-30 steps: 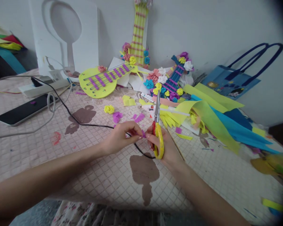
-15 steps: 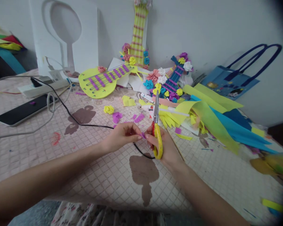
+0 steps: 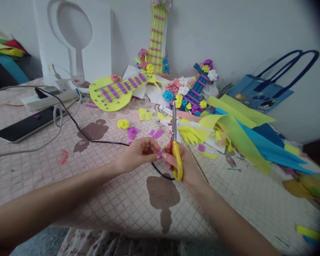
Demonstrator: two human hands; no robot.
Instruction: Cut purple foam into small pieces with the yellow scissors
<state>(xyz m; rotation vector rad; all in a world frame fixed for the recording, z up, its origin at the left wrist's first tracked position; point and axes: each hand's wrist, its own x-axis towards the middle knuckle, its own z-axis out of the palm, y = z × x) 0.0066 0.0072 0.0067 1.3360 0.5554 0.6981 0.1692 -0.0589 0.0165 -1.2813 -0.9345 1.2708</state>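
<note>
A small piece of purple crepe paper [image 3: 159, 153] is pinched between the fingertips of both hands. My left hand [image 3: 140, 152] is closed on its left side. My right hand [image 3: 180, 156] holds the paper's other side with thumb and finger, and scissors [image 3: 178, 160] with yellow and red handles hang in the same hand, blades pointing up and away. Beyond my hands lie purple paper scraps [image 3: 132, 133] and a yellow paper flower [image 3: 123, 124]. A black cable [image 3: 161, 173] passes beneath my hands.
A yellow paper guitar [image 3: 112, 94] and a blue one [image 3: 194, 93] with paper flowers lie at the back. Left are a dark tablet-like slab [image 3: 26, 124] and a power strip [image 3: 49, 100]. Yellow crepe sheets [image 3: 237, 135] and a blue bag [image 3: 258, 93] are at right.
My right hand and the scissors have tilted slightly left. The purple paper has shifted a little left between my fingertips; my left hand has barely moved.
</note>
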